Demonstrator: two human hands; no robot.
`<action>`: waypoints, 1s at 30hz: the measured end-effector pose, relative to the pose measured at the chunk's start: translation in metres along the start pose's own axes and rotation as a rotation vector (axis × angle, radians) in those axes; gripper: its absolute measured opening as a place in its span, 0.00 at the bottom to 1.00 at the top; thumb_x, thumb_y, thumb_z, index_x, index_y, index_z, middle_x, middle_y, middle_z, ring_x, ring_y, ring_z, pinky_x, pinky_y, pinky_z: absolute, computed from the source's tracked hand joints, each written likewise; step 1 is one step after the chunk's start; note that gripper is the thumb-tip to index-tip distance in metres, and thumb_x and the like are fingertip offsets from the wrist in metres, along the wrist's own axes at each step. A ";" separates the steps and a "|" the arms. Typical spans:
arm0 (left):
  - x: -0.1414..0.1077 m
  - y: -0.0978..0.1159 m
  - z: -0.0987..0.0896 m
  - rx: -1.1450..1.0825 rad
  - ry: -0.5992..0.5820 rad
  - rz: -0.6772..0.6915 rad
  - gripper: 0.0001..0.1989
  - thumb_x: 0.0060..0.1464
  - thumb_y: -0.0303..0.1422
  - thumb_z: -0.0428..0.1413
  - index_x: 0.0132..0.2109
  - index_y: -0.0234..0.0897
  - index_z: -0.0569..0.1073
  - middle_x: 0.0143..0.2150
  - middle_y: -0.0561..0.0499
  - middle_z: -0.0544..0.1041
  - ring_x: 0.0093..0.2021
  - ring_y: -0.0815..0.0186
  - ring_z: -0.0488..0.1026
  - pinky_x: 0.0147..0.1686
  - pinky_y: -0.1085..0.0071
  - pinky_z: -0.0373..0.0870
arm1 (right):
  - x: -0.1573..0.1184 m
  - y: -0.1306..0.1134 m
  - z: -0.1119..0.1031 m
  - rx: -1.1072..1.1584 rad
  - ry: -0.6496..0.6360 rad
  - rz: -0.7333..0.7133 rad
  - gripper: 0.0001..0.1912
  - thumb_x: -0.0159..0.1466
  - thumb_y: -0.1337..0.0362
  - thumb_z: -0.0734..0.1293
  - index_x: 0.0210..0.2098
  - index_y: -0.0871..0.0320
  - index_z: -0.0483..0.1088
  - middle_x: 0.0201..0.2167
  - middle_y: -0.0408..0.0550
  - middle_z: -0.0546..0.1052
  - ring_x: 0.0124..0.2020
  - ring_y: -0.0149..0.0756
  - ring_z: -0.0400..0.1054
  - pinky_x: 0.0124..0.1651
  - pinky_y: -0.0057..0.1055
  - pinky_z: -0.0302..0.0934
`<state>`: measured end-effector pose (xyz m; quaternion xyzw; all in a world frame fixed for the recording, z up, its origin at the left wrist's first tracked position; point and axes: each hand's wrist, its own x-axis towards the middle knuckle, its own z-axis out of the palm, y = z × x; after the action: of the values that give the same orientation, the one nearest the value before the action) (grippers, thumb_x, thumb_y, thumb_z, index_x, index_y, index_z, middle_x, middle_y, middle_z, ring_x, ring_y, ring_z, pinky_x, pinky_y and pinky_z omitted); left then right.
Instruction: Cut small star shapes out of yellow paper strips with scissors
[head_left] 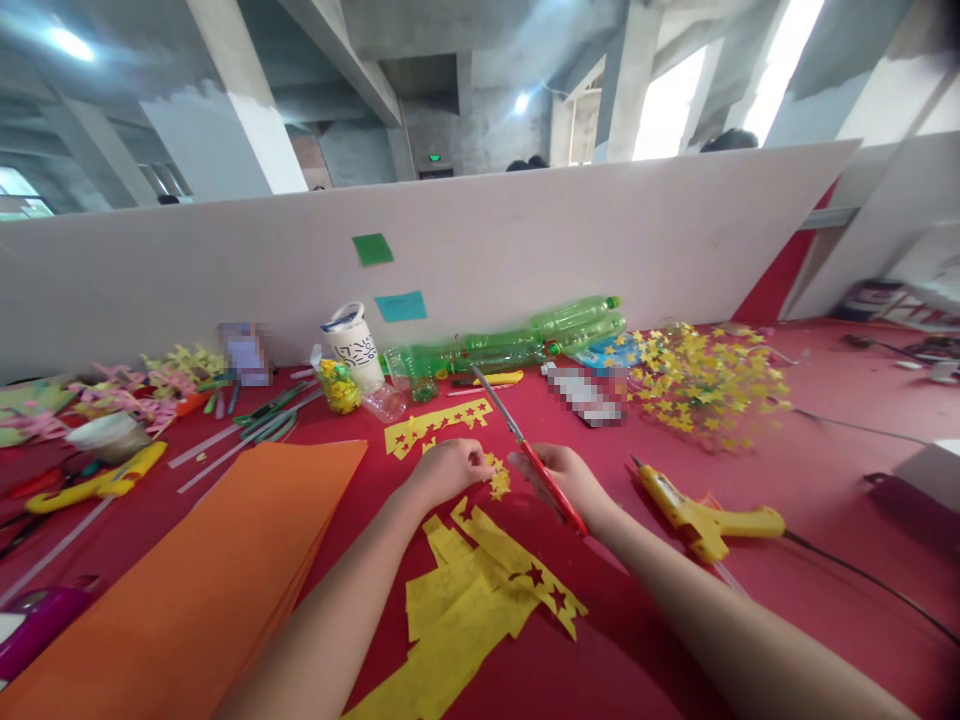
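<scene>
My right hand (566, 478) is closed round the red-handled scissors (546, 472), whose blades point up and away to the left. My left hand (452, 468) is closed in a pinch at the left edge of a small pile of yellow stars (497, 478); whatever lies between its fingertips is too small to make out. Nearer to me lie yellow sheets (465, 600), with a strip with star-shaped holes (525, 565) on top. Beyond my left hand is another yellow strip with star cutouts (439, 423).
Orange sheets (202, 570) lie at the left. A yellow glue gun (701, 515) with a cord rests at the right, below a bunch of yellow stars (701, 385). Green bottles (502, 350) and a white cup (354, 345) stand or lie along the white partition (585, 235).
</scene>
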<state>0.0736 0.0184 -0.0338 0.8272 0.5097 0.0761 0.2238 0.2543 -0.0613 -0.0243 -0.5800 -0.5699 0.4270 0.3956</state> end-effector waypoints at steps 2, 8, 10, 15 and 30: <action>-0.010 0.001 -0.005 -0.043 -0.047 0.065 0.11 0.45 0.42 0.57 0.33 0.40 0.72 0.32 0.53 0.72 0.30 0.66 0.68 0.28 0.72 0.58 | 0.000 0.000 0.000 -0.002 0.012 0.006 0.23 0.57 0.46 0.63 0.19 0.56 0.55 0.12 0.35 0.56 0.13 0.24 0.49 0.17 0.24 0.41; -0.042 -0.005 0.001 -0.132 -0.273 0.189 0.17 0.41 0.38 0.61 0.41 0.42 0.71 0.44 0.51 0.66 0.37 0.65 0.67 0.32 0.73 0.62 | 0.002 0.005 0.004 -0.021 0.017 0.006 0.23 0.57 0.46 0.63 0.19 0.56 0.55 0.13 0.35 0.55 0.14 0.24 0.48 0.18 0.24 0.41; -0.044 -0.006 0.007 -0.161 -0.277 0.173 0.15 0.41 0.36 0.60 0.39 0.41 0.71 0.44 0.51 0.65 0.36 0.65 0.66 0.32 0.72 0.62 | 0.001 0.006 0.007 -0.035 0.006 -0.005 0.23 0.57 0.47 0.64 0.19 0.56 0.54 0.14 0.35 0.54 0.16 0.25 0.48 0.19 0.24 0.41; -0.042 -0.008 0.011 -0.227 -0.227 0.226 0.07 0.41 0.31 0.58 0.32 0.39 0.69 0.40 0.51 0.67 0.38 0.64 0.66 0.34 0.71 0.62 | 0.001 0.010 0.011 -0.067 -0.014 -0.022 0.22 0.57 0.49 0.64 0.19 0.57 0.54 0.17 0.36 0.52 0.20 0.25 0.48 0.22 0.24 0.42; -0.046 0.004 -0.025 -0.807 -0.094 0.229 0.09 0.48 0.35 0.60 0.37 0.38 0.72 0.37 0.51 0.73 0.42 0.63 0.70 0.45 0.69 0.64 | -0.012 -0.001 0.010 0.131 -0.316 -0.013 0.08 0.54 0.63 0.67 0.24 0.58 0.62 0.13 0.32 0.59 0.13 0.22 0.52 0.17 0.21 0.45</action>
<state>0.0462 -0.0160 -0.0049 0.7272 0.3331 0.2560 0.5429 0.2444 -0.0741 -0.0258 -0.4749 -0.5997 0.5466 0.3408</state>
